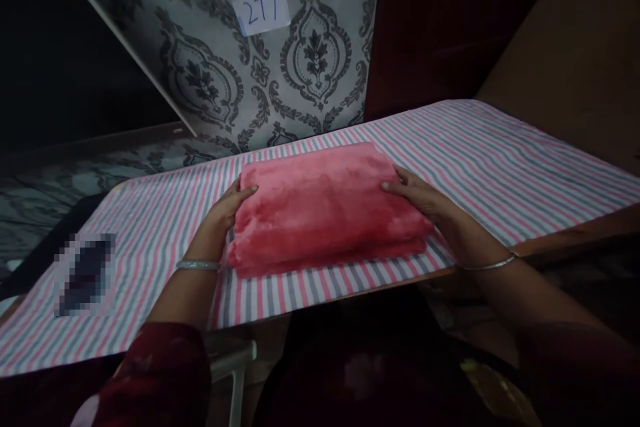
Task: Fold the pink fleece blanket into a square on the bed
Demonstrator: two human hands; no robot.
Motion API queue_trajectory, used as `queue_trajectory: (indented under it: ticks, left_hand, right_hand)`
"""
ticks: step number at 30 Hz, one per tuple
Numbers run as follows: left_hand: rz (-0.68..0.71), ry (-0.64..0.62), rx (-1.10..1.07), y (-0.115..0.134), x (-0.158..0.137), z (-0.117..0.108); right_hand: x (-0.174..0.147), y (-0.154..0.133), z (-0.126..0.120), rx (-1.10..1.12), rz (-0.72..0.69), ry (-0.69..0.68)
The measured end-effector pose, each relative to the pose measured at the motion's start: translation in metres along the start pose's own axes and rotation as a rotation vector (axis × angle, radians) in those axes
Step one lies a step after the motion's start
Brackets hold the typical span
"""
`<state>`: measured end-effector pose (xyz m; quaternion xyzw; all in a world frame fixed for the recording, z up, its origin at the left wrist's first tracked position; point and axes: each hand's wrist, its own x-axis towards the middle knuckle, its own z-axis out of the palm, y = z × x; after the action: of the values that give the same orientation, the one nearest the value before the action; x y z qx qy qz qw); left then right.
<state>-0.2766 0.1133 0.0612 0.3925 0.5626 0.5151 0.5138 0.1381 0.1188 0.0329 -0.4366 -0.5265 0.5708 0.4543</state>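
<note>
A folded plush blanket [320,203], pink on top and deeper red toward its front edge, lies on a striped cloth. My left hand [231,203] grips its left side, thumb over the top and the other fingers mostly hidden along the edge. On the opposite side my right hand [417,197] holds the right edge in the same way, thumb on the upper face. The blanket looks neatly squared, with its layers visible at the front.
The striped cloth [500,167] covers a table with a wooden edge [580,233]. A pixelated dark object [86,275] lies at the left. Behind stands a patterned wall [320,53] with a paper [263,8] marked 277, beside a dark screen [85,67]. A light chair-like frame [235,373] is below.
</note>
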Motion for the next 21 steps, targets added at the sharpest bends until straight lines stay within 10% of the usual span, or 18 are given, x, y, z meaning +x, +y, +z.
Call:
queue_trajectory:
  ticks: [4, 8, 16, 21]
  left_hand:
    - [0.116, 0.133, 0.045, 0.001, -0.007, 0.007]
    - [-0.013, 0.088, 0.043, 0.004, -0.018, 0.009]
    - [-0.149, 0.138, 0.005, -0.004, -0.09, 0.001]
    - [0.017, 0.096, 0.168, -0.024, -0.128, -0.008]
  right_hand:
    - [0.011, -0.003, 0.001, -0.078, -0.149, 0.144]
    - [0.007, 0.009, -0.001, -0.07, 0.059, 0.069]
    - [-0.059, 0.008, -0.01, -0.074, 0.1, 0.06]
    - [-0.089, -0.009, -0.005, -0.216, -0.012, 0.082]
